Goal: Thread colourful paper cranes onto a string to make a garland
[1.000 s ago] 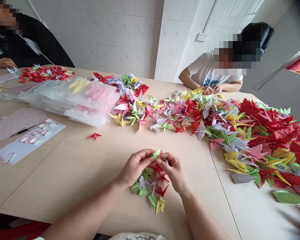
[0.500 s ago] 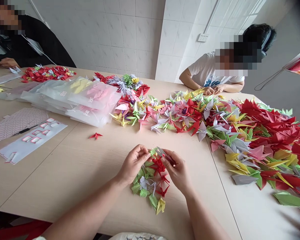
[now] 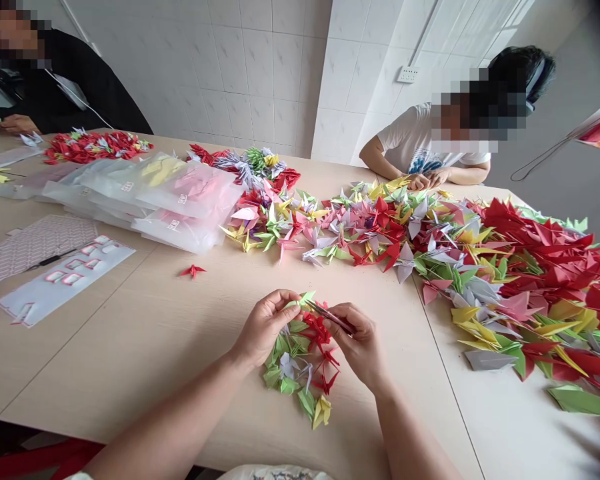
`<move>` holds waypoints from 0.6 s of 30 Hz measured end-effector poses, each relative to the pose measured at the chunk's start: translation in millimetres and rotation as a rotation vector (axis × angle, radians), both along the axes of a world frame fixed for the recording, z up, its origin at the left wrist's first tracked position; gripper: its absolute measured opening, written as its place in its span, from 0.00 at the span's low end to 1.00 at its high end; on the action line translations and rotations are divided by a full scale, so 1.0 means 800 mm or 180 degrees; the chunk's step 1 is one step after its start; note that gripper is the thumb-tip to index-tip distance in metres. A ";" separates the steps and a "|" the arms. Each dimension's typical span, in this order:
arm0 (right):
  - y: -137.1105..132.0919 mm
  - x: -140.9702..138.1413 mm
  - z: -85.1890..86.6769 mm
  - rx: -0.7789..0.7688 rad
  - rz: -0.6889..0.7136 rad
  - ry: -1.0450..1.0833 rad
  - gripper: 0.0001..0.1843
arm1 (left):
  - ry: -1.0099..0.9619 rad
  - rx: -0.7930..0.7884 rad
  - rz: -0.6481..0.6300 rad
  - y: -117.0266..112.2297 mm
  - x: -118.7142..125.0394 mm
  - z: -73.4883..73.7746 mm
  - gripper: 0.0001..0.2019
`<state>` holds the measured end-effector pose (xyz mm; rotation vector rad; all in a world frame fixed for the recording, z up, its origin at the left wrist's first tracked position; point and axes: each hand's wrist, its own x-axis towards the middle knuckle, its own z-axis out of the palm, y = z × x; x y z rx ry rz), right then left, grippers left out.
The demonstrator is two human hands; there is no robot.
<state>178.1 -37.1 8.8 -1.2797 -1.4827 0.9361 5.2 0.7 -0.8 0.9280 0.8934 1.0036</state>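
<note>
At the near table [image 3: 180, 347] edge, the left hand [image 3: 266, 328] pinches a green paper crane [image 3: 303, 300]. The right hand [image 3: 359, 343] grips a thin pointed tool [image 3: 330, 315] against it, above a crane cluster [image 3: 300, 373]. A slip might tear paper or prick skin.

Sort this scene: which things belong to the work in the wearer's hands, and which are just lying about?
In hand: left hand pinching green crane; right hand holding thin tool; small crane cluster beneath them.
Lying about: big crane heap, lone red crane, plastic packets, label sheets.
</note>
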 end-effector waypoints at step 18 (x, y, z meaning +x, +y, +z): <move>0.001 0.001 -0.010 0.0269 -0.0008 -0.0668 0.07 | 0.0413 0.0248 -0.0277 -0.003 -0.002 -0.002 0.08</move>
